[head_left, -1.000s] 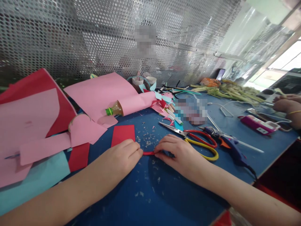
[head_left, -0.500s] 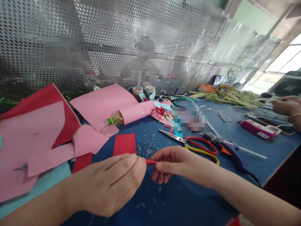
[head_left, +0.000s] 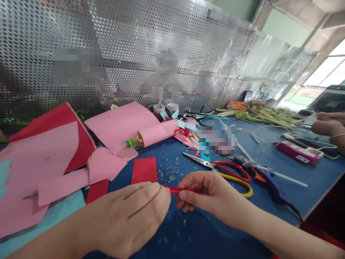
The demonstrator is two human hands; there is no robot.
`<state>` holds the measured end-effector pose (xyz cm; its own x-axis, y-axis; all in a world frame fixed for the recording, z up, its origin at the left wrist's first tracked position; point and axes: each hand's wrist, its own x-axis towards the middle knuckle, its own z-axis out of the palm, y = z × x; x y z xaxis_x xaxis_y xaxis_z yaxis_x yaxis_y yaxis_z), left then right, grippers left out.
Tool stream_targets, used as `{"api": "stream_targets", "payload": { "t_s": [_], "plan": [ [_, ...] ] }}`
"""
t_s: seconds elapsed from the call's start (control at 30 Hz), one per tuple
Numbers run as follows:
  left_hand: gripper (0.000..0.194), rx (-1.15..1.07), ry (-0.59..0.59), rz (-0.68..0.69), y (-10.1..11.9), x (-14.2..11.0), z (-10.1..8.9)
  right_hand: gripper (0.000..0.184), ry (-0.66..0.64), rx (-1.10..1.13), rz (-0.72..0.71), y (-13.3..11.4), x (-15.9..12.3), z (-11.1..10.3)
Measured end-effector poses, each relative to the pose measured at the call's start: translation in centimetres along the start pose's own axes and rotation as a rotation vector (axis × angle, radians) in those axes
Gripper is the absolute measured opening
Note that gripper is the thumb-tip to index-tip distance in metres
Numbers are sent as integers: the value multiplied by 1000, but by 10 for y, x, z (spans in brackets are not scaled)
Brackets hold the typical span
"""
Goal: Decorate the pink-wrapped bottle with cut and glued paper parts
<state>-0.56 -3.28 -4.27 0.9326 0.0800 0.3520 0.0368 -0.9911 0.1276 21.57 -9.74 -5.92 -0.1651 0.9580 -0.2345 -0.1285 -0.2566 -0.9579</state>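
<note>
Between my two hands is a thin rolled strip of red paper (head_left: 175, 190), held just above the table. My left hand (head_left: 137, 212) is closed round its left end, which the fingers cover. With thumb and fingers, my right hand (head_left: 201, 194) pinches the other end. A flat red paper rectangle (head_left: 144, 169) lies on the blue table just beyond my left hand. Scissors (head_left: 215, 165) with one red and one yellow handle lie open-bladed past my right hand. Small paper-like bits are scattered in front of my hands.
Pink paper sheets (head_left: 121, 124) and a bottle neck with a green cap (head_left: 134, 140) lie at the left. On the right are a blue glue gun (head_left: 272, 183), a purple power strip (head_left: 298, 151) and another person's hand (head_left: 327, 126). A perforated silvery screen (head_left: 129, 46) stands behind.
Both hands have lifted the red roll off the tabletop and come closer to me. The right hand has turned, its thumb now facing me. The view has tilted up slightly.
</note>
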Motion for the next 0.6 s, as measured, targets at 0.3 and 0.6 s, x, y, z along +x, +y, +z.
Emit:
{"api": "stream_targets", "payload": {
  "t_s": [0.3,0.6],
  "plan": [
    [17,-763,421,-778,4,31,23,28,30,24,-94,-5,-2,5],
    [7,-1046,535,-878,21,32,25,28,-17,184,-79,2,-7,16]
  ]
}}
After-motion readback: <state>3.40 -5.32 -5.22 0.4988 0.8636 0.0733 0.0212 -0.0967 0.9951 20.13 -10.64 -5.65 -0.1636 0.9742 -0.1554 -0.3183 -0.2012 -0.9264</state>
